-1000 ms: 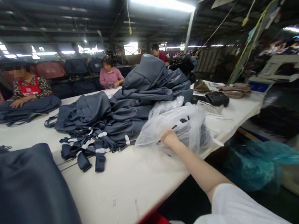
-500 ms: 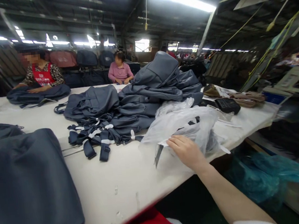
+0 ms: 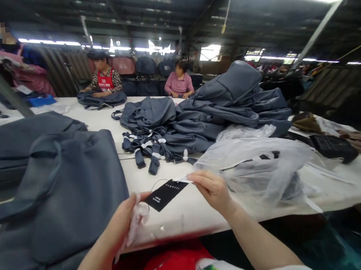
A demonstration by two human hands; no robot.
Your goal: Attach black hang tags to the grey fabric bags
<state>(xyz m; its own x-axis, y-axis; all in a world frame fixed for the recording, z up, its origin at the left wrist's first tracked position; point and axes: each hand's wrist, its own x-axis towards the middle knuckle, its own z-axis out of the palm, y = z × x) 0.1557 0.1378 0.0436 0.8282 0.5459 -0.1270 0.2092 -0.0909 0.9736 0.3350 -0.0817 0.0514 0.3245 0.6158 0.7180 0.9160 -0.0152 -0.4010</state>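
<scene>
Between my two hands is a black hang tag (image 3: 166, 195) with pale lettering and a thin string loop, held above the table's near edge. My left hand (image 3: 127, 215) is closed at its left end, with a crumpled white piece (image 3: 139, 216), perhaps tissue or thin plastic, hanging against the palm. My right hand (image 3: 212, 191) pinches the white strip (image 3: 182, 179) at the tag's other end. Just left of my left hand stands a dark blue-grey bag (image 3: 73, 193) with a top handle. Beyond my right hand lies a translucent plastic bag (image 3: 254, 161) with dark items inside.
Several blue-grey bags (image 3: 225, 98) are heaped mid-table (image 3: 140, 180), with straps (image 3: 154, 165) wrapped in white pieces before them. Another bag (image 3: 4, 145) lies at left. A black folded item (image 3: 333, 148) lies at right. Co-workers (image 3: 180, 83) sit across the table; another person (image 3: 25, 65) stands far left.
My right hand has drawn the tag left, away from the plastic bag. My left hand has come into view at the tag. The view has turned left, showing more of the left-hand bags.
</scene>
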